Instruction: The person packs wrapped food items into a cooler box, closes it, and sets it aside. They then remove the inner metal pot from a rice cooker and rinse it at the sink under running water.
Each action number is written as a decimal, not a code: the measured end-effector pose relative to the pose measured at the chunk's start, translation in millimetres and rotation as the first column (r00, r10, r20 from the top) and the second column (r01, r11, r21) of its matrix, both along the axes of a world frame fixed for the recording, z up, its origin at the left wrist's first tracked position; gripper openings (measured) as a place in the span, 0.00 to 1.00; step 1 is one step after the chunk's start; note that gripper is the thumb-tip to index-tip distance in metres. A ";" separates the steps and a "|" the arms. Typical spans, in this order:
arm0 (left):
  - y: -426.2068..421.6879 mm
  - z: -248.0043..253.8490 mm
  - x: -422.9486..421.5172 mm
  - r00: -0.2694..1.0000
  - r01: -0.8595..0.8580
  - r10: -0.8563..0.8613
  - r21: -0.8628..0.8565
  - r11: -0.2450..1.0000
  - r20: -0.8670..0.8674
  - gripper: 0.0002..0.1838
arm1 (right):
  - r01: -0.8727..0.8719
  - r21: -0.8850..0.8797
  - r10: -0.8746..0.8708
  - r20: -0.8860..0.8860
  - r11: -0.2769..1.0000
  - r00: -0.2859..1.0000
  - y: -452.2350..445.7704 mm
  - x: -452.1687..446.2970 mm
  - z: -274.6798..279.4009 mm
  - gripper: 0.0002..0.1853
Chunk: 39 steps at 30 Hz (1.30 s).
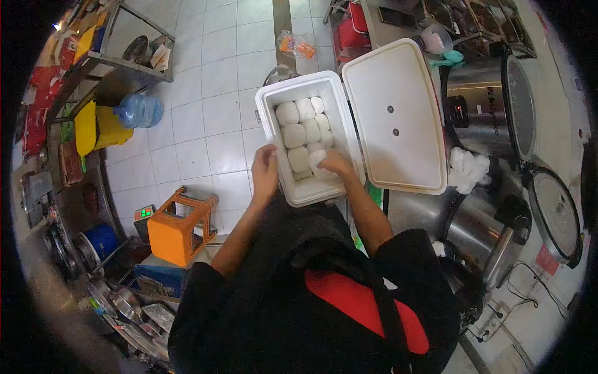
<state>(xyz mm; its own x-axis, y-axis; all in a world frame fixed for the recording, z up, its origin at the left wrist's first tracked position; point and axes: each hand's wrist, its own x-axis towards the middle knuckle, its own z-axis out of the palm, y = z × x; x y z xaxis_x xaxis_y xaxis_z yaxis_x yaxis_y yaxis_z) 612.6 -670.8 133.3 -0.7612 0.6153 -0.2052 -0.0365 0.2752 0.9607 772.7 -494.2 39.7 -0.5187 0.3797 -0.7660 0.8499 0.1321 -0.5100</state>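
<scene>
A white cooler box (353,134) stands in front of me with its lid (392,81) swung back to the right. Rounded white packs (294,135) fill it in rows; I cannot make out whether they are wrapped. My right hand (338,164) reaches over the near right rim, its fingers closed on a white pack (317,159) at the near end. Beside the left rim is my left hand (265,168), fingers loosely extended and holding nothing visible; its fingertips are at or touching the box edge.
Steel cookers (476,106) line the right side, with a pile of white bundles (467,169) between them. On the left are an orange stool (177,234), a blue water jug (138,111) and a yellow bin (103,131). A plastic bag with orange contents (298,47) lies on the tiled floor (205,103).
</scene>
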 end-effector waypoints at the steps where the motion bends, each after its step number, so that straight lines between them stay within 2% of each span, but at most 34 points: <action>1: 4.7 1.6 0.0 0.990 0.142 -0.142 -0.053 0.988 -0.004 0.15 | 0.036 0.055 -0.035 -0.008 0.998 0.999 -1.4 -0.4 -8.4 0.29; 3: 27.2 3.3 6.0 0.914 0.401 -0.405 -0.152 0.904 0.002 0.17 | 0.115 0.169 -0.112 -0.025 0.979 0.993 -1.7 0.8 -28.8 0.29; 5: 59.6 -25.1 10.6 0.749 0.574 -0.620 -0.238 0.783 -0.235 0.19 | 0.169 0.260 -0.163 -0.044 0.951 0.986 -4.2 3.8 -50.1 0.29; 8: 112.8 -77.8 15.4 0.478 0.562 -0.825 -0.617 0.551 -0.302 0.21 | 0.222 0.344 -0.216 -0.055 0.913 0.975 -11.7 13.2 -76.1 0.30; 11: 101.2 -164.4 18.7 0.240 0.407 -0.794 -0.685 0.604 -0.558 0.18 | 0.250 0.390 -0.248 -0.055 0.886 0.967 -18.9 22.8 -93.1 0.30; 13: 103.6 -161.7 6.3 0.252 0.364 -0.889 -0.813 0.454 -0.383 0.18 | 0.260 0.404 -0.260 -0.056 0.877 0.964 -22.2 28.2 -102.4 0.30; 16: 102.6 -150.9 -3.9 0.188 0.386 -0.963 -0.887 0.254 -0.194 0.18 | 0.275 0.373 -0.279 -0.043 0.886 0.959 -20.2 28.5 -115.3 0.30; 17: 106.7 -148.4 -7.2 0.160 0.403 -0.975 -0.891 0.210 -0.157 0.18 | 0.284 0.242 -0.289 -0.017 0.928 0.957 -9.4 24.5 -118.7 0.30; 20: 102.0 -154.6 -5.2 0.255 0.453 -0.949 -0.844 0.288 -0.187 0.18 | 0.304 0.155 -0.299 -0.055 0.940 0.953 1.2 15.3 -114.0 0.26; 23: 83.0 -175.9 7.2 0.225 0.439 -0.909 -0.796 0.417 -0.352 0.18 | 0.300 0.060 -0.295 -0.073 0.952 0.953 -1.3 13.4 -105.0 0.23; 27: 81.8 -204.1 33.1 0.088 0.364 -0.940 -0.867 0.339 -0.330 0.19 | 0.262 -0.067 -0.249 0.164 0.963 0.955 -7.8 13.1 -101.6 0.24; 29: 82.3 -178.4 34.5 0.057 0.376 -0.974 -0.899 0.225 -0.220 0.21 | 0.238 -0.129 -0.196 0.274 0.963 0.942 -6.2 12.7 -99.9 0.25; 31: 90.7 -154.9 30.6 0.006 0.345 -0.986 -0.925 0.157 -0.165 0.21 | 0.211 -0.322 -0.169 0.154 0.923 0.974 9.9 15.5 -94.8 0.26; 32: 93.7 -150.0 30.4 -0.021 0.331 -0.990 -0.936 0.123 -0.137 0.21 | 0.196 -0.308 -0.168 0.116 0.931 0.979 10.4 16.4 -91.2 0.26; 33: 93.8 -154.4 31.8 0.004 0.317 -0.986 -0.935 0.159 -0.166 0.21 | 0.181 -0.292 -0.165 0.078 0.939 0.983 10.9 17.4 -87.8 0.26; 35: 91.8 -165.8 34.1 0.037 0.291 -0.973 -0.930 0.227 -0.226 0.21 | 0.156 -0.038 -0.154 0.042 0.987 0.987 -5.5 15.2 -78.5 0.26; 37: 88.0 -171.4 35.7 0.036 0.278 -0.957 -0.917 0.285 -0.287 0.20 | -0.070 0.033 0.074 -0.120 0.997 0.990 -12.3 16.4 -59.2 0.23; 38: 87.8 -168.2 34.6 0.028 0.275 -0.948 -0.909 0.313 -0.318 0.19 | -0.217 0.092 0.228 -0.132 0.972 0.965 -16.3 13.7 -47.5 0.21; 39: 88.2 -165.5 31.7 -0.001 0.303 -0.962 -0.917 0.259 -0.272 0.18 | -0.349 0.160 0.371 -0.142 0.924 0.918 -20.5 11.0 -35.8 0.20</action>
<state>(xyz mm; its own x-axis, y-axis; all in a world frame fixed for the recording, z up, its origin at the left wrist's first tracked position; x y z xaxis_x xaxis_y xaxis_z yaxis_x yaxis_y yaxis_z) 644.3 -582.7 -32.1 -0.0087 0.9089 -0.4169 0.9989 0.0268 0.0375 783.7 -514.7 3.9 -0.7542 0.2328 -0.6140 0.6369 0.4868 -0.5978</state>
